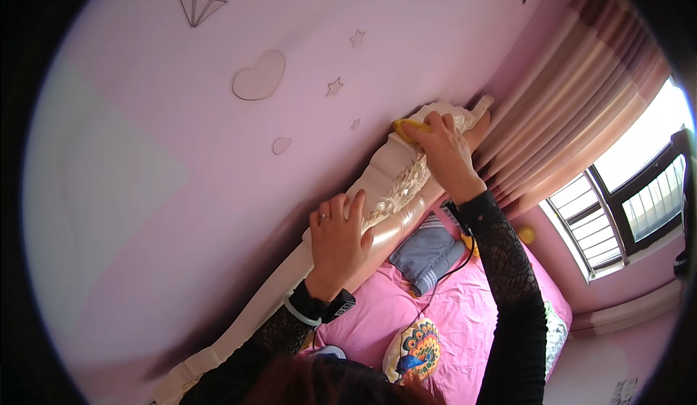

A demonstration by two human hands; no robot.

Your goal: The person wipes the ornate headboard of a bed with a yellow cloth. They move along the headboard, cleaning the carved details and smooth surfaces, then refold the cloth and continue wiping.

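Observation:
My right hand (447,146) holds a yellow cloth or sponge (409,131) against the top of a cream headboard (384,163), towards its far end. Part of the yellow piece is hidden under my fingers. My left hand (338,236) rests on the nearer stretch of the headboard top, fingers spread, with a ring on one finger. Between my hands runs a band of carved floral ornament (402,190). Below the carving is a glossy padded panel (395,228). Both wrists carry dark strapped devices, and a thin black cable hangs from the right one.
Behind the headboard rises a pink wall (218,187) with outlined hearts, stars and a diamond. A striped curtain (561,100) and a barred window (610,209) stand at the right. On the pink bed sheet (463,318) lie folded grey-blue clothing (427,252) and a peacock-patterned cushion (416,350).

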